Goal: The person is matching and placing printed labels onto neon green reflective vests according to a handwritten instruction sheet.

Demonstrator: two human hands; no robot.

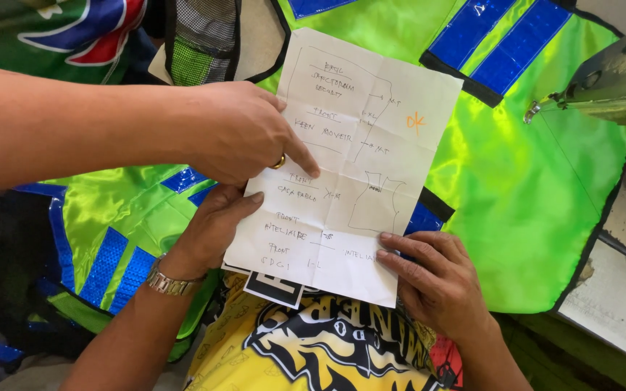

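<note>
At the middle, above a heap of clothing, holds a sheet of paper [371, 145] flat and face up with both hands. Pinches its left edge with the left hand [211, 224], thumb on top and fingers curled beneath, a metal watch [164, 281] on that wrist. Closes the grip of the right hand [436, 279] on the near right corner, fingers spread over the page; cannot see the thumb, likely underneath. Seems to hold two opposite sides so as to keep the creased page taut and readable.

From the left, reaches in another person's hand [240, 130], wearing a ring [279, 162], and presses a forefinger on a handwritten line near the left middle of the page, beside a small sketch.

Under the near edge, shows a black and white card [273, 288] peeking out, and below that a yellow printed shirt [327, 347]. Beneath and beyond, lies a bright green vest [530, 181] with blue reflective stripes [501, 43], spread to the far right.

At the far right, stands part of a sewing machine [617, 80] on the table [617, 304], well apart from the page. Leaves open room to the right of the page and towards the far side; crowds the left with the pointing arm.
</note>
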